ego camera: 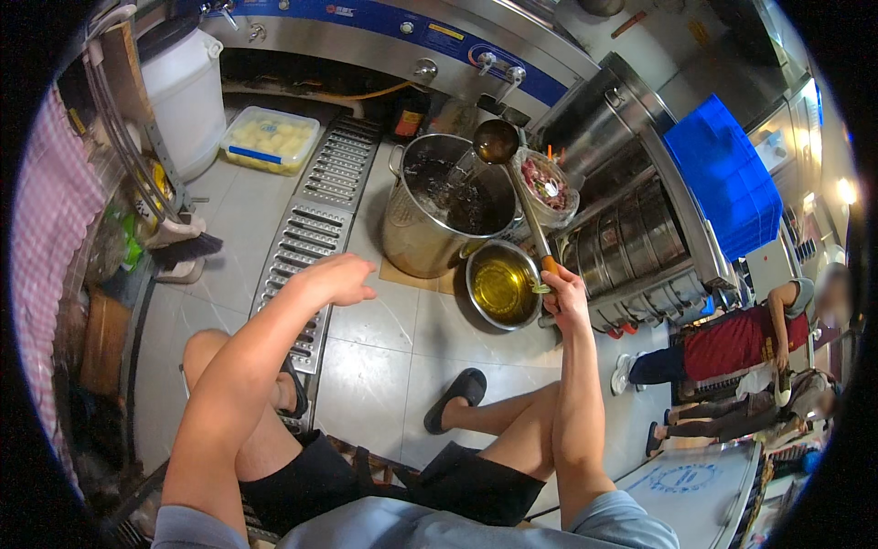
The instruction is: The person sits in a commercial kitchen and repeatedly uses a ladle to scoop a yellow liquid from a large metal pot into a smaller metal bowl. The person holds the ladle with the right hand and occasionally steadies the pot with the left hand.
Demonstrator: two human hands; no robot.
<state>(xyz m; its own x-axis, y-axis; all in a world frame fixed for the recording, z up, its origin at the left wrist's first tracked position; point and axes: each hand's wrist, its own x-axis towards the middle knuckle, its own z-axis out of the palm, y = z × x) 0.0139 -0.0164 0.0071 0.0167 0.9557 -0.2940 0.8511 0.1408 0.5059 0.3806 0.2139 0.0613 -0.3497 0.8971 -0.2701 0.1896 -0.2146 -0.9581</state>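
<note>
My right hand [566, 296] grips the wooden end of a long-handled metal ladle [528, 206]. The ladle's bowl, with brown liquid in it, is over the far right rim of a tall steel stockpot [418, 240]. Dark, bubbly liquid [446, 195] is inside the pot, with a clear streak near the bowl that I cannot make out. Right of the pot, a steel basin [471, 281] of yellow oil stands on the floor, close to my right hand. My left hand [348, 280] hovers left of the basin with nothing visible in it, fingers loosely bent and apart.
A metal drain grate [315, 226] runs along the floor on the left, by a lidded plastic box [271, 141]. A bag-lined container of meat [549, 189] stands behind the basin. Stacked steel pots [627, 240] and a blue crate [727, 178] are right. Two people are farther right.
</note>
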